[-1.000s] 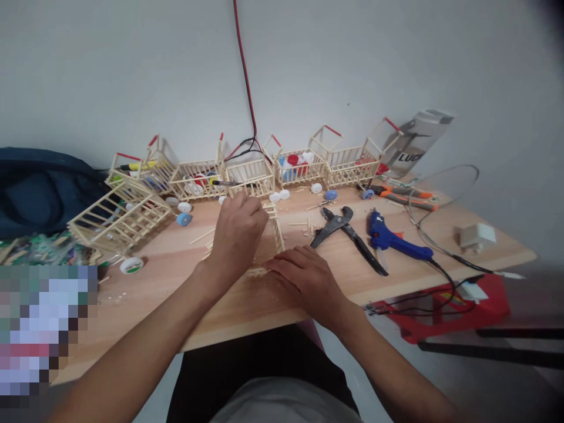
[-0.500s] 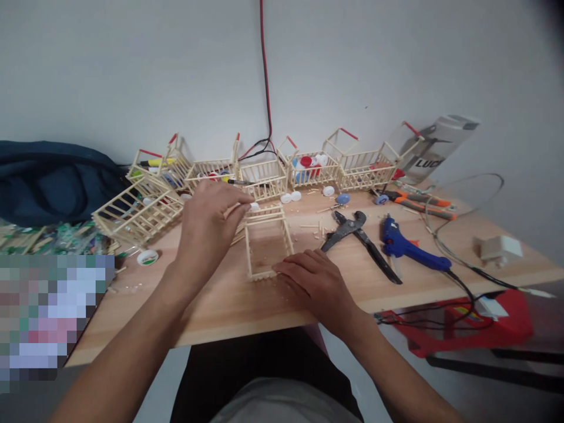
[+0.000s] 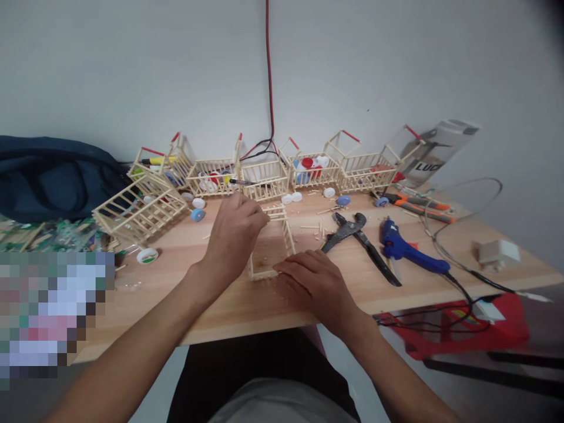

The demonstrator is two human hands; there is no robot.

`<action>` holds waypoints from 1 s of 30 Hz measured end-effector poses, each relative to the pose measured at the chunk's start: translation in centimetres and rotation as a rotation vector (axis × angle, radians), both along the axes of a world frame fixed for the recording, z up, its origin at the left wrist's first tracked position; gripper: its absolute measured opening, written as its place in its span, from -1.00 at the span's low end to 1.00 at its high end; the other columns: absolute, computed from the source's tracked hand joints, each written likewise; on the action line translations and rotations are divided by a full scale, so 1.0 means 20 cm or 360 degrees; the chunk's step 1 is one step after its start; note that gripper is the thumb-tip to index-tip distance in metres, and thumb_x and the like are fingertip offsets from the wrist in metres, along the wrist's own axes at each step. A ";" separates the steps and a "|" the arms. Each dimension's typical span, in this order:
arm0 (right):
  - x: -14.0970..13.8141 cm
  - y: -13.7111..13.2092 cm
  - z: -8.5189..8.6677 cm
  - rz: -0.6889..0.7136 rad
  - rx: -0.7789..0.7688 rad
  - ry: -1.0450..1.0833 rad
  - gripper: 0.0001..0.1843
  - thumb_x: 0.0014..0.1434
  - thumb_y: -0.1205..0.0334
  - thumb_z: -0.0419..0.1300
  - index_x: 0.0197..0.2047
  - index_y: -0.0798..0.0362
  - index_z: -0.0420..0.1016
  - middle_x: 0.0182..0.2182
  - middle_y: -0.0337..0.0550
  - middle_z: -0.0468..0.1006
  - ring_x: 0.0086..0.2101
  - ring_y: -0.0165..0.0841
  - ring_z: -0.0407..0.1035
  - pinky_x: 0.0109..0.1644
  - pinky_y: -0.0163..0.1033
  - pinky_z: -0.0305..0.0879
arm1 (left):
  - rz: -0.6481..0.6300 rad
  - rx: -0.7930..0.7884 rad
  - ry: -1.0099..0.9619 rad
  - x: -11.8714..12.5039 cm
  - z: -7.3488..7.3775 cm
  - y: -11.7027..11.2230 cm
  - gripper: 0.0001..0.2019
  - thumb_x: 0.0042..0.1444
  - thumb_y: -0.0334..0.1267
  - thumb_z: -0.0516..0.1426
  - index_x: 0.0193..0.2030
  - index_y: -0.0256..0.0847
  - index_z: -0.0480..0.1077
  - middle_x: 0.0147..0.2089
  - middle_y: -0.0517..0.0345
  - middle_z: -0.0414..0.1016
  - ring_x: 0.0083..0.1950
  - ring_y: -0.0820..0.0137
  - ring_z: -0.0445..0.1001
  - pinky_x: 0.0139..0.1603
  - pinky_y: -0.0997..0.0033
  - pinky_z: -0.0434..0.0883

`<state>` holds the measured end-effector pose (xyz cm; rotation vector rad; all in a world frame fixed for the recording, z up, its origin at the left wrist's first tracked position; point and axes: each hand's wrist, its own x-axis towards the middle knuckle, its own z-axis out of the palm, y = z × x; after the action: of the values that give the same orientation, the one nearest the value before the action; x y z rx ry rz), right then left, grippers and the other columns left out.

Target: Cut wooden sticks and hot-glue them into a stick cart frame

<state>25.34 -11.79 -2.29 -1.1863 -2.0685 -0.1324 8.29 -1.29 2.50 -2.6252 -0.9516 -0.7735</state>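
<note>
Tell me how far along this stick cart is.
Done: finished carts line the wall. In hand: a bare frame, left hand on its far end, right hand pressing its near corner. Left, likely: handle and wheels; caps lie loose, glue gun rests untouched.

Bare tabletop (image 3: 176, 264) left of your left hand (image 3: 233, 235): open lane to the near edge. A tipped stick cart (image 3: 138, 208) closes the far left. A row of carts (image 3: 304, 170) and loose caps (image 3: 198, 214) block the back. Right of your right hand (image 3: 315, 282), pliers (image 3: 358, 235) and glue gun (image 3: 408, 249) lie near each other; the gap looks narrow, hard to judge.
</note>
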 end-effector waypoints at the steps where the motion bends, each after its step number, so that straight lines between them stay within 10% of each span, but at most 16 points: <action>1: 0.00 0.00 0.00 0.0003 0.0007 0.0007 -0.76 0.34 0.34 0.09 -0.18 0.06 0.60 -0.32 -0.13 0.64 -0.33 -0.34 0.45 -0.20 -0.20 0.29 | 0.0000 0.0002 0.0003 0.00 0.00 0.00 -0.85 0.22 -0.33 0.15 -0.36 -0.22 0.52 -0.31 0.07 0.53 -0.18 0.22 0.29 -0.17 0.17 0.25; 23: 0.00 0.00 0.00 -0.0024 -0.0057 -0.0001 -0.77 0.34 0.31 0.10 -0.20 0.06 0.61 -0.33 -0.11 0.63 -0.31 -0.35 0.47 -0.18 -0.20 0.30 | -0.0005 -0.0152 -0.0185 -0.01 0.04 -0.02 -0.76 0.28 -0.33 0.04 -0.24 -0.11 0.56 -0.28 0.05 0.59 -0.15 0.19 0.39 -0.14 0.10 0.32; 30: 0.00 0.00 0.00 -0.0013 -0.0058 -0.0015 -0.79 0.33 0.34 0.10 -0.20 0.08 0.60 -0.30 -0.12 0.64 -0.29 -0.34 0.46 -0.16 -0.19 0.29 | 0.0117 -0.0068 0.0010 -0.03 0.06 -0.11 -0.58 0.27 -0.10 0.08 0.20 -0.22 0.37 0.33 -0.14 0.30 0.38 -0.13 0.11 0.28 -0.28 0.09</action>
<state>25.35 -11.88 -2.25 -1.2187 -2.0822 -0.1046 7.74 -3.55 3.79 -2.6109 -1.0676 -0.7349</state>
